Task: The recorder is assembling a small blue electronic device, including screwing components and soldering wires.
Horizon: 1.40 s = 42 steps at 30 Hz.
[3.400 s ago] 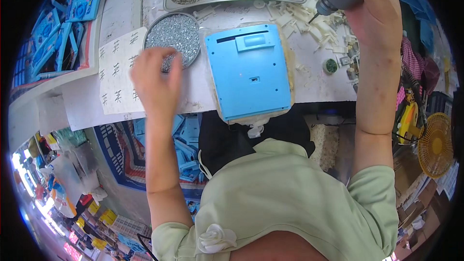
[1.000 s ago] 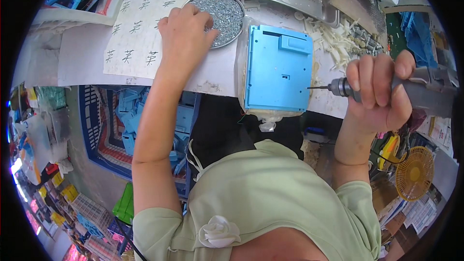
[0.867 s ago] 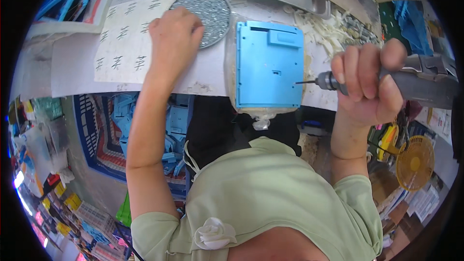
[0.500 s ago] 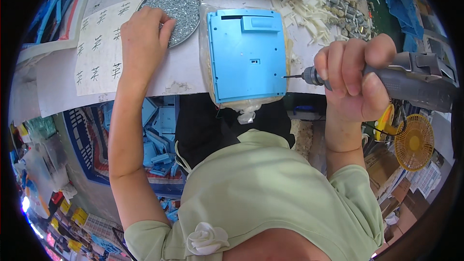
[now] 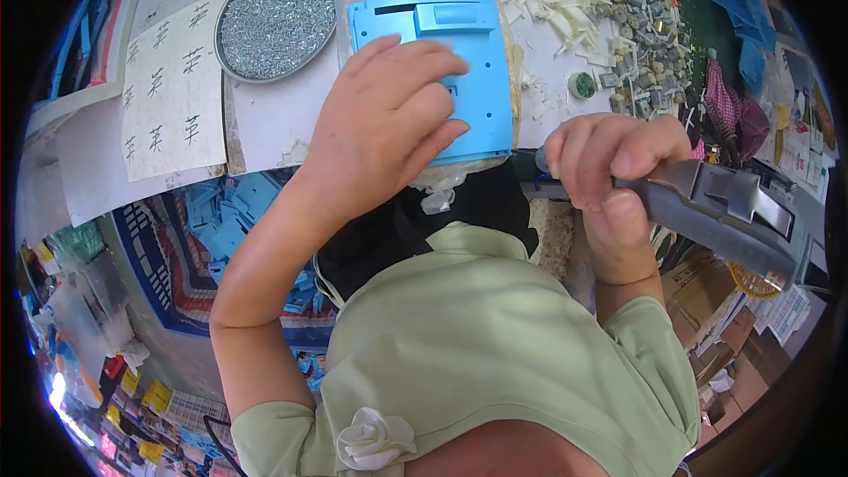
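A light-blue plastic panel [image 5: 473, 88] with small holes and a raised block lies on a plastic-wrapped pad at the table's front edge. Over its left part is my left hand [image 5: 389, 110], palm down, fingers curled inward; whatever they hold, if anything, is hidden beneath. My right hand [image 5: 609, 163] grips a grey power screwdriver [image 5: 715, 221] just right of the panel, its nose end near the table edge and the bit out of sight. Left of the panel stands a round metal dish [image 5: 277, 22] full of small silvery screws.
Paper with handwriting [image 5: 163, 93] lies at the left. White plastic parts [image 5: 561, 13] and small metal pieces [image 5: 649, 44] are heaped at the back right, near a small round green-topped item [image 5: 581, 85]. Below the table, a blue crate [image 5: 150, 247] holds blue parts.
My left hand has moved right, from the screw dish to over the blue panel. My right hand has drawn the screwdriver down and back, away from the panel's right edge. The view has shifted slightly.
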{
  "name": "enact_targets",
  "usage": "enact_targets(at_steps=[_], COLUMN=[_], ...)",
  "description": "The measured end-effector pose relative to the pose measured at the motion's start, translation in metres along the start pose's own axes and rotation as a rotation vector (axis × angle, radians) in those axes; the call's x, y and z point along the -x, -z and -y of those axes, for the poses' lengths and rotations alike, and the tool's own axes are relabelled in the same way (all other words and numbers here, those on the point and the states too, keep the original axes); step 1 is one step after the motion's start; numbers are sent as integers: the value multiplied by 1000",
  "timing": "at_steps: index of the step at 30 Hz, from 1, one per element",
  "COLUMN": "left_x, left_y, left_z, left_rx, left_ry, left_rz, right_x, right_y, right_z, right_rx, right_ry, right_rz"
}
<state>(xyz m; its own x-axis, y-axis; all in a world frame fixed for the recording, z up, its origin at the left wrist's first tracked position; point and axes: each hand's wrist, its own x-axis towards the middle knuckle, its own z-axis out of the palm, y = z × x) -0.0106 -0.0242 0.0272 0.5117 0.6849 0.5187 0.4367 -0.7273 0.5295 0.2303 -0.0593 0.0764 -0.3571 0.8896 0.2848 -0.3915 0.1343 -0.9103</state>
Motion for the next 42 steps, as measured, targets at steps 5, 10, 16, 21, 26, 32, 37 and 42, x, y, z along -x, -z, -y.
enact_targets(at_steps=[5, 10, 16, 21, 26, 32, 37, 42], left_x=[8, 8, 9, 10, 12, 10, 11, 13], left_y=[-13, -13, -13, -15, -16, -11, -13, -13], left_z=[8, 7, 8, 9, 10, 11, 12, 13], left_rx=[13, 5, 54, 100, 150, 154, 159, 176], left_ry=[-1, 15, 53, 74, 97, 97, 103, 120], left_rz=[171, 177, 184, 176, 166, 193, 200, 184], right_x=[1, -1, -29, -38, -40, -69, -75, -92], right_y=[-12, -9, 2, -2, -9, 15, 16, 26], right_z=[-8, -11, -4, -24, -31, -20, -39, -31], right_rx=[194, 324, 85, 197, 284, 44, 179, 132], right_ry=[18, 90, 148, 203, 125, 188, 141, 179], right_rz=[-70, 117, 211, 192, 166, 158, 179, 208])
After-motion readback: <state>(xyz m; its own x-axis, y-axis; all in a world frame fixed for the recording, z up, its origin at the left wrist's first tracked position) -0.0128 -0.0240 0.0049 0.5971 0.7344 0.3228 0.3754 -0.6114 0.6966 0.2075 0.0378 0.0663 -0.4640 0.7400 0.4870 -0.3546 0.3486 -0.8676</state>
